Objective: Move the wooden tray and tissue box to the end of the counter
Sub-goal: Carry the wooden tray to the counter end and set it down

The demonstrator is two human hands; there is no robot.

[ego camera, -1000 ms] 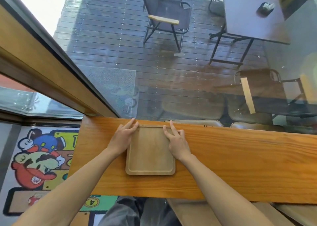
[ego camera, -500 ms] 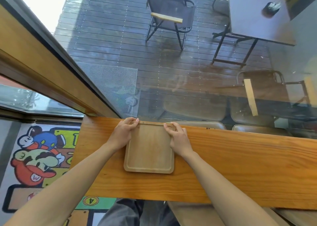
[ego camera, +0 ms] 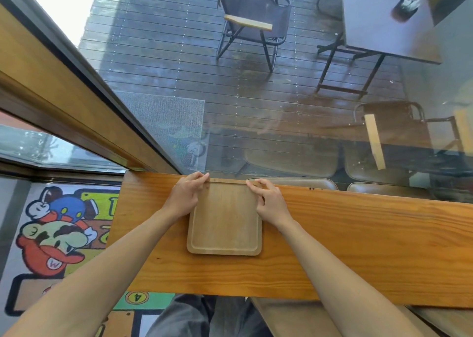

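Observation:
A square wooden tray (ego camera: pixel 225 221) with rounded corners lies flat on the wooden counter (ego camera: pixel 358 239), near the counter's left end. Its far edge is against the window glass. My left hand (ego camera: pixel 185 196) curls over the tray's far left corner. My right hand (ego camera: pixel 268 201) holds the far right corner, fingertips on the rim. No tissue box is in view.
The counter ends at the left around (ego camera: pixel 120 224), above a cartoon floor mat (ego camera: pixel 56 234). A window pane (ego camera: pixel 256 106) runs along the far edge, with a deck, chairs and a table outside. A stool seat (ego camera: pixel 294 316) sits below the counter's near edge.
The tray has slid away from me until its far edge met the glass. Both hands went from lying flat on the tray to curling over its far corners.

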